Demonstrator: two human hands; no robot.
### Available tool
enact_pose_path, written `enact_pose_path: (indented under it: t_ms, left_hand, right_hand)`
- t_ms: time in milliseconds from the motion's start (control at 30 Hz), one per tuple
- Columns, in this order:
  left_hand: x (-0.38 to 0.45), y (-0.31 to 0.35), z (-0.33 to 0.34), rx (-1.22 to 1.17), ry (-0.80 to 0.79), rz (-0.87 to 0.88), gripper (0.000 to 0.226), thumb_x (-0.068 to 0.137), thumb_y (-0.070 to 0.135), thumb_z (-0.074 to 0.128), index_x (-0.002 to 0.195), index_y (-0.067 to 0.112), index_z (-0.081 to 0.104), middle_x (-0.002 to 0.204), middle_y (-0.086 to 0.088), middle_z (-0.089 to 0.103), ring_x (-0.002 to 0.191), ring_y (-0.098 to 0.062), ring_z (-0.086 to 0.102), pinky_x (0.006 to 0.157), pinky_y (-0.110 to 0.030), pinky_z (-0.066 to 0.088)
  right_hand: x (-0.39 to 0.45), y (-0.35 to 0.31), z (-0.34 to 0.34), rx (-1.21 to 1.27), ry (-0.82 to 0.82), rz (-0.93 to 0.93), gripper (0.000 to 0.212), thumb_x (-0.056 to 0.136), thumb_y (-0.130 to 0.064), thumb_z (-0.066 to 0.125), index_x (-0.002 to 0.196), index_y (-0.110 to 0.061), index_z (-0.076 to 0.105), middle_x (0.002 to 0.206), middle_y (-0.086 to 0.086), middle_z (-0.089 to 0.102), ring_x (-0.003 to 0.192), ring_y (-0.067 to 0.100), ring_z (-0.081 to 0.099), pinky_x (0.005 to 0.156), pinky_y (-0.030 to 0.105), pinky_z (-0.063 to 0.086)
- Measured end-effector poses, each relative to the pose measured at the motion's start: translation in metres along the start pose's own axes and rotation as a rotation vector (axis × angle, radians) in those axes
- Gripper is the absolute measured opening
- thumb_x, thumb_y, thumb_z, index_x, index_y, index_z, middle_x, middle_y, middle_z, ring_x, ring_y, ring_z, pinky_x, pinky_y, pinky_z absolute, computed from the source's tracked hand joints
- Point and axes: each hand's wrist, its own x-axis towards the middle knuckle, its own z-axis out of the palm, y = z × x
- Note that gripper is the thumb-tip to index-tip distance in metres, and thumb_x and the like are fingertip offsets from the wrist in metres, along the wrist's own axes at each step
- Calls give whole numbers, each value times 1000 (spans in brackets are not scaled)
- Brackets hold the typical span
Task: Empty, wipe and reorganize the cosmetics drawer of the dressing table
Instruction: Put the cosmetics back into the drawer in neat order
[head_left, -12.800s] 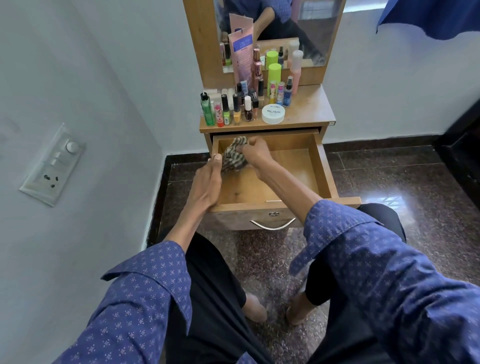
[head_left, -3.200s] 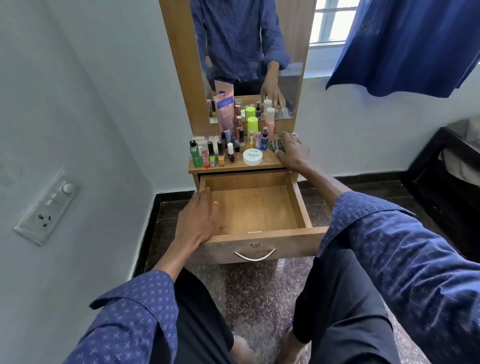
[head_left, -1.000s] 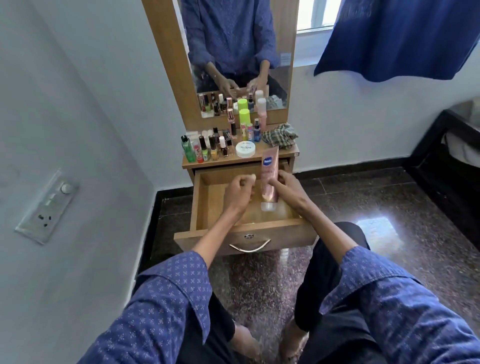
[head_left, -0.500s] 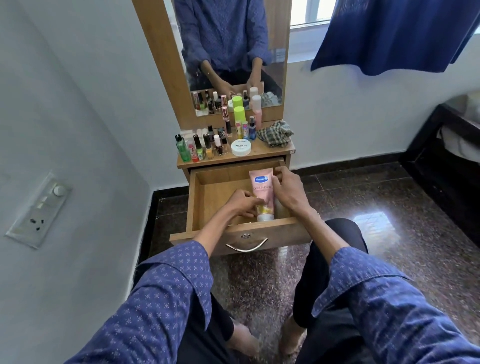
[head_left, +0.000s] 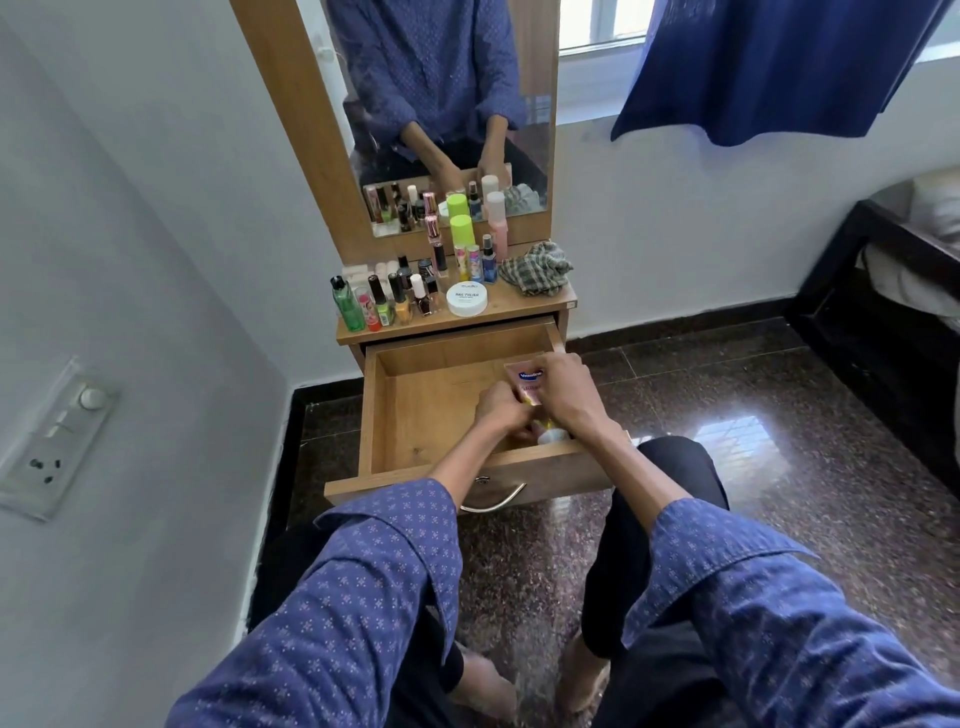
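Observation:
The wooden drawer (head_left: 421, 410) of the dressing table stands pulled out, its floor bare on the left. A pink lotion tube (head_left: 529, 383) lies along the drawer's right side, cap toward me. My right hand (head_left: 569, 395) rests on the tube from the right and grips it. My left hand (head_left: 501, 413) touches the tube's lower part from the left with curled fingers. Several small bottles (head_left: 395, 299), a white round jar (head_left: 467, 299) and a checked cloth (head_left: 537, 267) sit on the tabletop above.
A tall mirror (head_left: 447, 114) rises behind the tabletop. A white wall with a switch plate (head_left: 54, 441) is close on the left. Dark polished floor (head_left: 753, 415) extends to the right, with dark furniture (head_left: 883, 312) at the far right and a blue curtain (head_left: 779, 62) above.
The tube went from upright over the drawer to lying low along its right side. Both hands followed it down into the drawer.

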Motion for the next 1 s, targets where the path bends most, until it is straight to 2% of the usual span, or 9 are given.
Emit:
enact_pose_path:
  t_ms: [133,267,433,533,667,767,833,900,1000]
  left_hand:
    - [3,-2,0,59,-50,5,14,88,17,79,78,13,71,62,-3,74,60,-24,76,64,-36,65]
    - [8,-4,-4,123,-141,12,17,96,12,70,80,14,66,57,1,71,48,-15,65,56,-32,56]
    - [4,0,-6,143,-201,35,27,97,4,65,72,14,61,50,4,65,44,-12,56,48,-27,45]
    - [5,-6,-8,112,-213,55,22,92,5,72,75,14,63,60,-2,71,47,-13,57,48,-27,45]
    - [8,-14,-15,108,-95,84,18,87,15,81,79,16,65,70,-7,71,54,-15,60,54,-28,46]
    - [6,-15,-29,123,-129,44,25,87,22,85,87,16,60,73,-6,69,58,-16,59,59,-29,48]
    - [0,-16,-45,127,-130,62,22,89,23,83,102,16,66,83,-7,73,59,-13,62,60,-27,48]
    - [-9,-19,-67,187,-20,159,28,92,29,80,114,13,74,94,-3,78,64,-12,70,62,-25,52]
    - [-26,-19,-104,240,181,272,22,96,41,73,96,20,80,84,3,79,66,-12,73,72,-30,60]
  right_hand:
    - [0,0,1,22,6,12,23,86,-9,74,101,-23,84,96,-1,80,78,9,73,77,36,63]
    - [-3,-6,-7,43,-10,33,43,80,8,59,106,-16,83,101,5,80,88,17,74,85,38,62]
    - [-6,-13,-11,61,12,33,51,78,9,51,107,-16,84,105,5,80,91,20,74,86,36,61]
    - [-6,-15,-13,55,20,32,47,79,7,51,104,-15,84,103,6,80,88,22,73,81,36,60]
    - [-7,-18,-15,38,11,13,41,85,5,53,104,-14,84,102,7,79,86,23,71,80,36,58]
    - [-8,-19,-15,36,2,7,40,87,6,53,102,-14,84,103,8,79,87,23,71,81,39,58]
    - [-7,-20,-14,27,3,-5,37,90,4,53,104,-13,83,105,7,79,91,21,72,83,39,59]
    - [-7,-23,-13,4,10,-45,33,91,1,55,106,-13,82,108,5,79,98,22,72,87,41,59]
    - [-8,-41,-12,-52,54,-189,27,92,-3,61,107,-13,80,111,1,78,102,20,72,89,36,58]
